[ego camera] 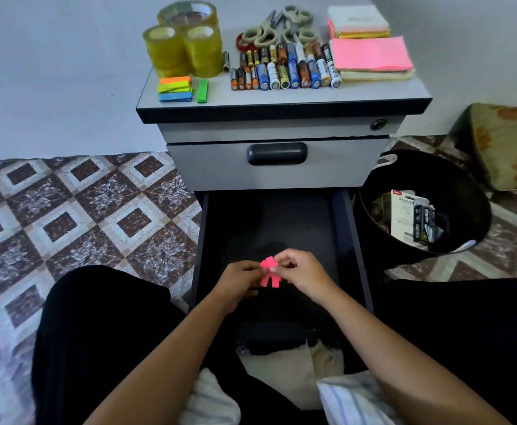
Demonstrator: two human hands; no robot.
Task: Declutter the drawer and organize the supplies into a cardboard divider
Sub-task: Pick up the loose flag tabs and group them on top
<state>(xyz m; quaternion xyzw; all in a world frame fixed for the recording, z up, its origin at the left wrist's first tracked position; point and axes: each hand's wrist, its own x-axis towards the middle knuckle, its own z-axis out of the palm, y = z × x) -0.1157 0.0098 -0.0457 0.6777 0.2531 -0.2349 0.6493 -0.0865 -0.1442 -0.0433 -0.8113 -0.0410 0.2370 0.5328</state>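
Both my hands are over the open dark drawer (347,240), whose floor looks bare. My left hand (238,279) and my right hand (301,271) pinch a few small pink sticky strips (270,273) between them, fanned out. On the cabinet top (373,93) lie tape rolls (183,44), coloured sticky flags (176,88), a row of batteries (284,70), scissors (278,29) and pink and yellow note pads (372,55). No cardboard divider is in view.
A black bin (471,191) with stapler packaging stands right of the drawer. The shut upper drawer with its dark handle (277,153) is above the open one. Patterned floor lies to the left, a cushion (508,145) at far right. My knees flank the drawer.
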